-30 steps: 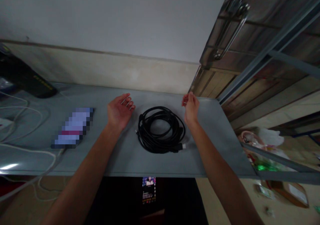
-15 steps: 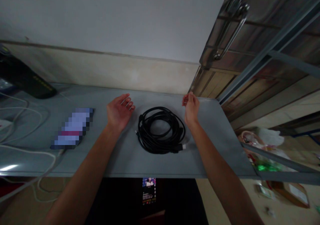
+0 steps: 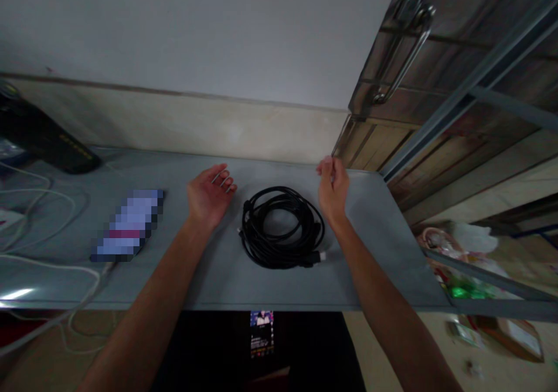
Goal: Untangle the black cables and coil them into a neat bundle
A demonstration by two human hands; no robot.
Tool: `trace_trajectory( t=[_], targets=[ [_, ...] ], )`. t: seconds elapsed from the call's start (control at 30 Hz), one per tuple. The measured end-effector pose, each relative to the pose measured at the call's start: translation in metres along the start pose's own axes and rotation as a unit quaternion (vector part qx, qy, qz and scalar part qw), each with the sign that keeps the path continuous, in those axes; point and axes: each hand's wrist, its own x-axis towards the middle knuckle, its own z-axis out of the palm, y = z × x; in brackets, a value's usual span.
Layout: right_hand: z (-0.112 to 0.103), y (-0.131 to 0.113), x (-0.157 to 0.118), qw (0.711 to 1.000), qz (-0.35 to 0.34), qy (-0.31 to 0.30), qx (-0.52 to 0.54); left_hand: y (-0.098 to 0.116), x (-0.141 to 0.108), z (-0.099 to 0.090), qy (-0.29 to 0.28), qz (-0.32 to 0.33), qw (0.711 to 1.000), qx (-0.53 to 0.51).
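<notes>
A coil of black cable (image 3: 257, 252) lies flat on the grey tabletop (image 3: 209, 284), with a pale-tipped plug at its lower right. To the left of it, my left hand (image 3: 211, 193) is held palm up, fingers loosely curled and apart, with nothing in it. My right hand (image 3: 333, 189) is to the right of the coil, close to its edge. Its fingers are loosely bent toward the left, the thumb lies near them, and no object shows in it. Neither hand grips the cable.
A phone (image 3: 131, 220) with a blurred screen lies at the left, a white cable (image 3: 91, 287) plugged into it. Behind it is a dark bottle-like object (image 3: 52, 142). Another lit phone (image 3: 262, 334) rests below the table edge. A metal frame (image 3: 436, 113) borders the right side.
My right hand has turned slightly, its thumb and fingers shifting a little to the left. My left hand and the cable coil look nearly unchanged.
</notes>
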Motion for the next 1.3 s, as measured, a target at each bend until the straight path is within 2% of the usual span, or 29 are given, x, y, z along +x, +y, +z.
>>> trace_trajectory(
  t=[0.07, 0.13, 0.23, 0.33, 0.43, 0.57, 0.67, 0.83, 1.1, 1.3],
  targets=[
    [-0.007, -0.031, -0.009, 0.993, -0.091, -0.066, -0.030, 0.000, 0.001, 0.000, 0.000, 0.000, 1.000, -0.001],
    [-0.015, -0.062, -0.026, 0.974, -0.162, -0.154, -0.042, -0.001, 0.002, 0.000, 0.004, -0.004, 1.000, -0.001],
    [-0.023, -0.093, -0.063, 0.924, -0.187, -0.299, -0.150, -0.002, 0.003, 0.000, 0.007, -0.003, 1.000, 0.000],
    [-0.022, -0.099, -0.099, 0.867, -0.161, -0.390, -0.266, -0.003, 0.003, 0.000, -0.001, 0.005, 1.000, 0.004],
    [-0.018, -0.089, -0.118, 0.824, -0.151, -0.436, -0.328, -0.004, 0.003, -0.001, -0.007, 0.007, 1.000, 0.006],
    [-0.019, -0.079, -0.124, 0.809, -0.161, -0.443, -0.351, -0.004, 0.003, -0.004, 0.001, 0.005, 1.000, -0.004],
    [-0.031, -0.072, -0.126, 0.811, -0.191, -0.427, -0.352, -0.005, 0.004, -0.005, 0.004, 0.005, 1.000, -0.010],
    [-0.071, -0.046, -0.118, 0.815, -0.245, -0.397, -0.343, -0.005, 0.003, -0.005, -0.005, 0.001, 1.000, -0.004],
    [-0.144, -0.001, -0.080, 0.804, -0.286, -0.357, -0.380, -0.007, 0.005, -0.007, -0.014, 0.005, 1.000, 0.005],
    [-0.173, 0.022, -0.078, 0.837, -0.256, -0.287, -0.389, -0.009, 0.007, -0.009, -0.017, 0.005, 1.000, 0.014]
  ],
)
